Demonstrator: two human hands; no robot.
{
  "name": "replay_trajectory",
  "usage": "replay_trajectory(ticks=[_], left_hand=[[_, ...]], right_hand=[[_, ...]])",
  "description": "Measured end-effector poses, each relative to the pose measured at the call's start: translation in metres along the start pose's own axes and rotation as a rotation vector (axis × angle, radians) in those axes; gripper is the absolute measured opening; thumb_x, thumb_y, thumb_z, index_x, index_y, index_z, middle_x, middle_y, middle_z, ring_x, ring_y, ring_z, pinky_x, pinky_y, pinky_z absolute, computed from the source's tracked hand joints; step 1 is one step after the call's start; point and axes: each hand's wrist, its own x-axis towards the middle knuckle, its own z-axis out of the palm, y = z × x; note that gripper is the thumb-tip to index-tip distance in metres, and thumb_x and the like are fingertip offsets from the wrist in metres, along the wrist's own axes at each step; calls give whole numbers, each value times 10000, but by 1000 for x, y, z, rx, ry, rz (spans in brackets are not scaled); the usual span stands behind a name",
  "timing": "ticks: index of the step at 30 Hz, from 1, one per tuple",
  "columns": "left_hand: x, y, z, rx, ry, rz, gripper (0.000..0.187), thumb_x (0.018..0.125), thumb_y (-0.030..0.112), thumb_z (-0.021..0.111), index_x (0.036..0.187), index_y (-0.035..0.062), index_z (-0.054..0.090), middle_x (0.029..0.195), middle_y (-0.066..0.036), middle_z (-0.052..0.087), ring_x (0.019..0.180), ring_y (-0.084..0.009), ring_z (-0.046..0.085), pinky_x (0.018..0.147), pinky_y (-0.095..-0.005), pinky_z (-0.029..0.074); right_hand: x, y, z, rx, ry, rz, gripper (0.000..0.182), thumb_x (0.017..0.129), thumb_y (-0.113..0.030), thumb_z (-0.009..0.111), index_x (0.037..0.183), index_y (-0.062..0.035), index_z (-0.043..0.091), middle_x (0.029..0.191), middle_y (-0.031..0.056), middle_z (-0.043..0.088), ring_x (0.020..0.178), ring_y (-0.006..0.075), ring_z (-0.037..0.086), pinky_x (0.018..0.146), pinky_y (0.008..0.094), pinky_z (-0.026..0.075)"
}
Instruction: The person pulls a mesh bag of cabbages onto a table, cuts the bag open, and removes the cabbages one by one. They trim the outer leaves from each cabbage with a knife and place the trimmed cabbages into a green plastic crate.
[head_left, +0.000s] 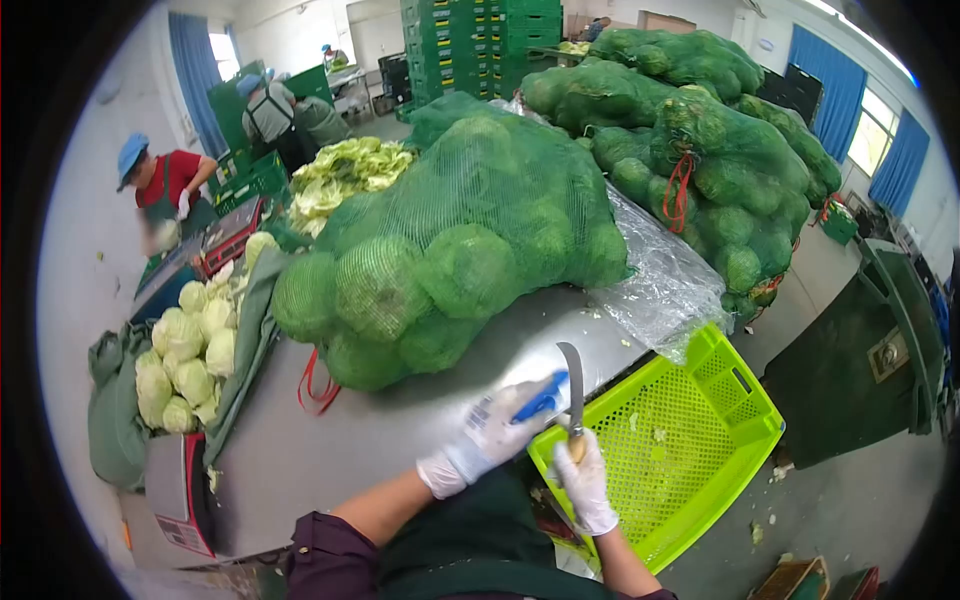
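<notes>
Right hand [585, 480] closed round knife [573, 390] handle, blade upright, away from body. Left hand [495, 430] grips blue sharpener [540, 398] against blade, above tabletop [400, 420] edge, beside yellow crate [690, 440]. Netted cabbage sack [450, 250] lies behind.

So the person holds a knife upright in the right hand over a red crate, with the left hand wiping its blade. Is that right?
Not quite: the crate is yellow-green, not red. The head view shows the right hand holding the knife upright above it, with the left hand at the blade holding something blue.
</notes>
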Motion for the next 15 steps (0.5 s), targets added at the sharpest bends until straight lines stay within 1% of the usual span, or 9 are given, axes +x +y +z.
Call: replay_trajectory(ticks=[1, 3, 5, 7, 8, 9, 10, 13, 15], left_hand=[[12, 7, -25, 658, 78, 284, 536, 832, 174, 627, 1339, 98, 473, 1210, -144, 546, 1068, -318, 555, 1000, -400, 407], [34, 19, -85, 1085, 170, 359, 478, 815, 244, 640, 1272, 140, 541, 1173, -182, 546, 1081, -362, 517, 1001, -450, 381], [48, 14, -146, 1100, 354, 225, 436, 817, 247, 633, 1229, 128, 558, 1220, -162, 541, 1134, -354, 495, 998, -469, 375], [54, -19, -204, 1247, 605, 148, 384, 853, 221, 590, 1220, 112, 552, 1273, -127, 526, 1175, -339, 478, 1006, -470, 368], [44, -73, -242, 1308, 539, 162, 376, 880, 249, 555, 1238, 134, 547, 1298, -99, 518, 1174, -323, 481, 1005, -471, 363], [38, -115, -267, 1366, 471, 181, 370, 907, 276, 519, 1255, 156, 543, 1324, -72, 510, 1173, -307, 485, 1004, -473, 358], [37, -118, -267, 1237, 477, 17, 345, 939, 267, 464, 1258, 168, 550, 1296, -62, 539, 1166, -309, 495, 1007, -472, 355], [32, -130, -256, 1117, 641, 72, 333, 960, 275, 407, 1199, 146, 600, 1211, -96, 601, 1153, -300, 529, 1071, -458, 279], [28, -119, -249, 1012, 670, 46, 341, 955, 261, 397, 1181, 124, 612, 1191, -108, 612, 1153, -304, 532, 1095, -452, 241]], right_hand=[[5, -1, -10, -65, 43, 9, 333, 937, -229, 568, 1193, -44, 461, 694, 1, 514, 508, 72, 503, 462, 213, 408], [18, -14, -25, -7, 0, 84, 387, 947, -305, 556, 1220, -49, 460, 675, -2, 520, 477, 56, 490, 435, 198, 387], [35, -20, -36, -29, -125, 13, 305, 947, -287, 557, 1128, -49, 499, 642, 7, 547, 498, 51, 502, 452, 187, 392], [59, -41, -24, -77, -70, -9, 224, 943, -245, 558, 1026, -45, 500, 652, 17, 560, 511, 63, 513, 465, 198, 409], [65, -70, -13, -123, -81, 5, 197, 934, -232, 564, 916, -64, 463, 621, 14, 557, 491, 79, 518, 447, 202, 392], [74, -94, -2, -123, -116, 34, 213, 929, -255, 569, 939, -62, 480, 632, 14, 566, 504, 70, 524, 442, 200, 390], [92, -102, 5, -82, -160, 33, 220, 926, -270, 563, 949, -63, 490, 630, 11, 568, 490, 65, 519, 439, 195, 393], [152, -148, 37, -92, -87, -27, 308, 860, -331, 619, 916, -63, 478, 618, 41, 583, 430, 86, 496, 376, 222, 375], [217, -155, 46, -88, -71, -53, 233, 858, -245, 585, 855, -42, 470, 615, 77, 574, 428, 112, 488, 383, 241, 381]])
